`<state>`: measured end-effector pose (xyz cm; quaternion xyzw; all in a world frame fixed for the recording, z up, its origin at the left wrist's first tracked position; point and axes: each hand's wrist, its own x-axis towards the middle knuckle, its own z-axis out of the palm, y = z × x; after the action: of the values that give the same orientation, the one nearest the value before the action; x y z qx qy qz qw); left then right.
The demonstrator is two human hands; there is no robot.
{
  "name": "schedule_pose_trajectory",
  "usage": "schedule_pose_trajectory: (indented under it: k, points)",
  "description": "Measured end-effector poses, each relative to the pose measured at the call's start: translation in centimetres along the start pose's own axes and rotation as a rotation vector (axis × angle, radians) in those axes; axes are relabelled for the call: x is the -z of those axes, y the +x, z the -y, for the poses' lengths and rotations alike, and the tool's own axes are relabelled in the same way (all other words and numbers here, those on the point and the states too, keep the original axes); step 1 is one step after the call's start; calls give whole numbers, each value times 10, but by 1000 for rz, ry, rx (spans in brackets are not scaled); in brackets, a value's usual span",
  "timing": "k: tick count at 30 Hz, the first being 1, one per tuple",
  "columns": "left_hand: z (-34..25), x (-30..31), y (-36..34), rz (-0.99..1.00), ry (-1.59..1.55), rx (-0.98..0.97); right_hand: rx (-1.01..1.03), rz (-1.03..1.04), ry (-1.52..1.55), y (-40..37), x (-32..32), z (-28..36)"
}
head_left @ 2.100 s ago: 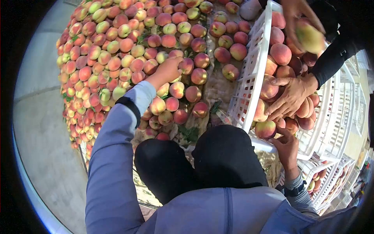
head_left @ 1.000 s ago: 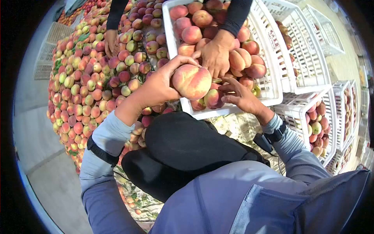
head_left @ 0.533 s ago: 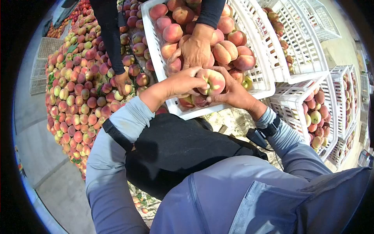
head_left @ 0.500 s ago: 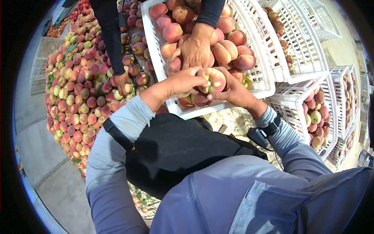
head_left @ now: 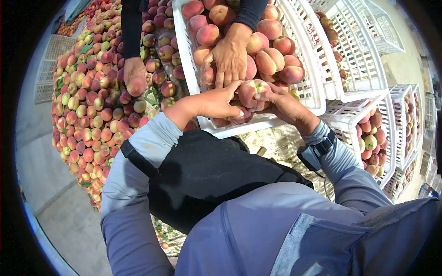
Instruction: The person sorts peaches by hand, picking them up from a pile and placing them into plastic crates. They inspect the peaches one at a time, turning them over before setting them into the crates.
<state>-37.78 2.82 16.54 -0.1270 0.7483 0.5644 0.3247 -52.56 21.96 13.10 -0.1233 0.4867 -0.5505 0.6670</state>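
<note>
One peach point(head_left: 251, 94) in the right hand point(head_left: 287, 108), above the near end of a peach-filled white crate point(head_left: 301, 50); left hand point(head_left: 214, 102) partly open close beside it, contact too hidden to tell. In the crate, one co-worker's hand point(head_left: 230, 59) spread over fruit; left of it, another co-worker's hand point(head_left: 135, 71) gripping fruit at the peach pile point(head_left: 87, 115).

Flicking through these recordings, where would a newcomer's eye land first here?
Probably on the large heap of peaches spread across the left side. Next, the white crate at top centre, where the right hand grips a peach near the front rim, with the left hand beside it. Another person's hand rests on the fruit in that crate.
</note>
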Motion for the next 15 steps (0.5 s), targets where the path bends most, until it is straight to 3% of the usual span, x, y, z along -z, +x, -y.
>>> schedule_pose_trajectory:
  k: [4,7,10,15]
  points:
    - [1,2,-4,-17,77,20,-38,49,58,-1,-2,5]
    - [10,3,-3,59,-2,20,173,61,-130,1,3,-2]
    - [18,0,-2,-1,47,-24,187,28,-159,1,4,-3]
    - [13,5,0,144,-106,85,187,13,-119,1,4,-3]
